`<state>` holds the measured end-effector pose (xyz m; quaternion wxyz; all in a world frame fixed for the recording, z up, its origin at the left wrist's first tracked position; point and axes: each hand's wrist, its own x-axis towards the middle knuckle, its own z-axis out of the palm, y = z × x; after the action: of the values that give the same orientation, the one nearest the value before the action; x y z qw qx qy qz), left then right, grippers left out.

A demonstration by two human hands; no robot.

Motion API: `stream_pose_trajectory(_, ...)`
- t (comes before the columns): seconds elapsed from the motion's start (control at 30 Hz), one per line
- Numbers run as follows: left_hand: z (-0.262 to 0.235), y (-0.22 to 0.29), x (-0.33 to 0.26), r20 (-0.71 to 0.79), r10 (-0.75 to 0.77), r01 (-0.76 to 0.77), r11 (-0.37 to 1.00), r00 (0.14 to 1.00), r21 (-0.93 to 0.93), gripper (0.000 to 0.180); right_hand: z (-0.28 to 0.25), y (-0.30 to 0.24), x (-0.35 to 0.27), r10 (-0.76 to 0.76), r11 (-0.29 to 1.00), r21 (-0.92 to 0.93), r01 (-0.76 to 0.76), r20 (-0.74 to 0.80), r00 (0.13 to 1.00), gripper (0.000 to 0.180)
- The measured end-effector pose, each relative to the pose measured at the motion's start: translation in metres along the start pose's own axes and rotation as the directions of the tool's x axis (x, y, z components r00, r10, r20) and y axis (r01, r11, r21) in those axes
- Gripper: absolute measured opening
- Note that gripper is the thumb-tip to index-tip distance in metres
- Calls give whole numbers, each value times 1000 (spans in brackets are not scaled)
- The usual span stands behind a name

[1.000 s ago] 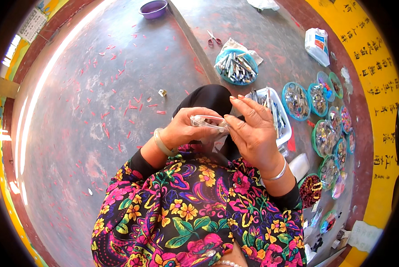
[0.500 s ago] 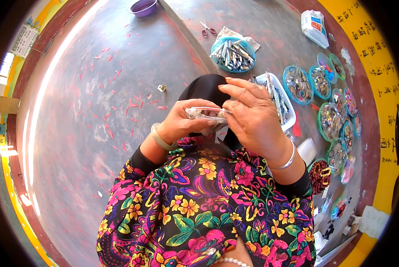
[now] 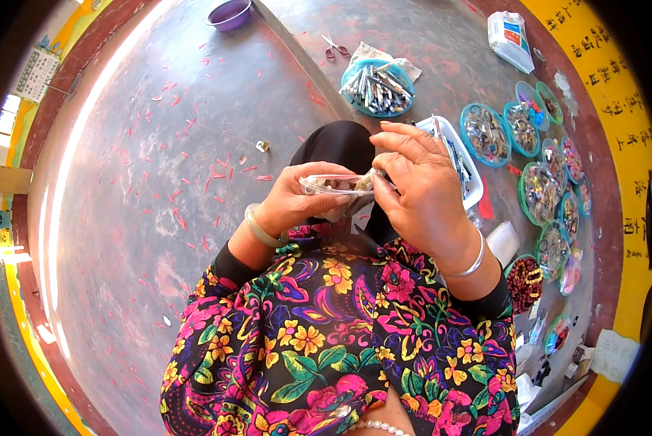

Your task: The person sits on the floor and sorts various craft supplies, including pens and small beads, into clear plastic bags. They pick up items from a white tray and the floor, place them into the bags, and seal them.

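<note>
In front of my chest I hold a small clear plastic zip bag point(image 3: 319, 183), its mouth spread apart in a narrow oval. My left hand point(image 3: 288, 198) is closed round the bag's left side, thumb in front. My right hand point(image 3: 424, 192) pinches at the bag's right end between thumb and forefinger, its other fingers raised and bent. Something small, pale and gold-brown shows by the right fingertips; I cannot make out what it is. The lower part of the bag is mostly hidden behind my left fingers.
Just beyond my right hand stands a white basket point(image 3: 473, 190) with pens or similar sticks. A blue basket point(image 3: 378, 112) of pens lies farther ahead, near scissors point(image 3: 335, 48). Several round baskets point(image 3: 486, 136) of small goods line the right. Red scraps point(image 3: 217, 174) litter the floor; a purple basin point(image 3: 229, 16) sits far off.
The mouth of the bag looks a little wider at its right end, where a small pale and gold-brown bit now shows. My right hand has shifted slightly to the right.
</note>
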<state>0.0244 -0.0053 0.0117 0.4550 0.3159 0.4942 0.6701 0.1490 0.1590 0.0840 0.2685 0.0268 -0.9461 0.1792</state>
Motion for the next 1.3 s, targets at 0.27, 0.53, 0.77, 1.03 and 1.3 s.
stream_pose_trajectory(0.27,-3,-5,0,1,-2,2,1000,1000,-21,35,11,6,1,-2,998,55,2,4,1000,10)
stream_pose_trajectory(0.53,-3,-4,-1,15,-20,21,997,1000,-76,37,13,17,6,-110,950,296,103,6,994,8)
stream_pose_trajectory(0.77,-7,-6,-1,39,-26,29,997,999,-78,38,17,33,12,-209,874,463,150,79,975,14)
stream_pose_trajectory(1.03,-7,-6,0,30,-27,29,998,999,-56,37,21,33,4,-182,897,424,125,95,979,19)
stream_pose_trajectory(1.3,-4,-1,0,21,-18,19,998,1000,-58,37,22,31,0,-81,903,423,73,2,997,9)
